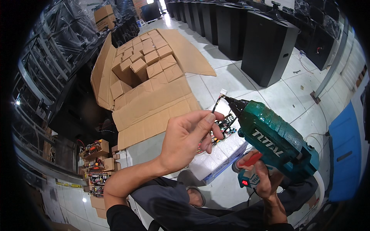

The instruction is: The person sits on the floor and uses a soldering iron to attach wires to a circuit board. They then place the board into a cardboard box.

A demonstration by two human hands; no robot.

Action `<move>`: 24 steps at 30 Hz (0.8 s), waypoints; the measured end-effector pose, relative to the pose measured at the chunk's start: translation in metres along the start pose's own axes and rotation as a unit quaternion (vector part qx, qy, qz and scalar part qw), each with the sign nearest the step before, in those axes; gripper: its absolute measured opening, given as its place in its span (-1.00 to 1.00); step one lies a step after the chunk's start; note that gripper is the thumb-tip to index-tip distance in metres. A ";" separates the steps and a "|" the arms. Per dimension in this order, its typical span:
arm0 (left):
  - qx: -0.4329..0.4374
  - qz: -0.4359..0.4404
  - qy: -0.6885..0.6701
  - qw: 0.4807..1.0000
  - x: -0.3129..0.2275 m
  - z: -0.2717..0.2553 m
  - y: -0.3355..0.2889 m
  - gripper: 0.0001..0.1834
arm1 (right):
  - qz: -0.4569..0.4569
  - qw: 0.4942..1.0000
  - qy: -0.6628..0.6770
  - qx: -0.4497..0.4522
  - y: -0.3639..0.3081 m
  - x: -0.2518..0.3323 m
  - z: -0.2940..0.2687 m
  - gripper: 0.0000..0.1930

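My left hand pinches a thin dark cable between thumb and fingers. A small white plug tops the cable's upper end. In my right hand is a teal glue gun, gripped by its handle at the red trigger. The gun's black nozzle points up and left, its tip right beside the cable just below the plug. Under my left hand, partly hidden by it, a circuit board with wires lies on a white foam block. A white glue stick comes out of the gun's rear.
A large open carton packed with small brown boxes stands ahead on the left. Several circuit boards on cardboard lie at lower left. Tall black speaker cabinets line the back right. A blue panel stands at right.
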State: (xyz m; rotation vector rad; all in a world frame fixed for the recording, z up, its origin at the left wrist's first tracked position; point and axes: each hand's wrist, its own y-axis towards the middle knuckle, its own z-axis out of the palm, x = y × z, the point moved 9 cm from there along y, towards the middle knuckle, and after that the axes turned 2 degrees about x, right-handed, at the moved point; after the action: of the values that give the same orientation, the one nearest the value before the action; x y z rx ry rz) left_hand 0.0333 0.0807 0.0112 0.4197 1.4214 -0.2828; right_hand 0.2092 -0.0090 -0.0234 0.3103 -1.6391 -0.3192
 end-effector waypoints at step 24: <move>-0.004 0.008 -0.001 1.000 0.001 -0.001 0.001 -0.67 | -0.022 0.996 0.088 -0.025 -0.003 0.001 -0.002 -0.84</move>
State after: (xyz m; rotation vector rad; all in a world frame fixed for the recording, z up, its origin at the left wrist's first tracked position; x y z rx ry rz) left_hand 0.0331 0.0816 0.0105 0.4250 1.4163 -0.2639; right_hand 0.2113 -0.0122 -0.0234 0.3267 -1.4499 -0.3552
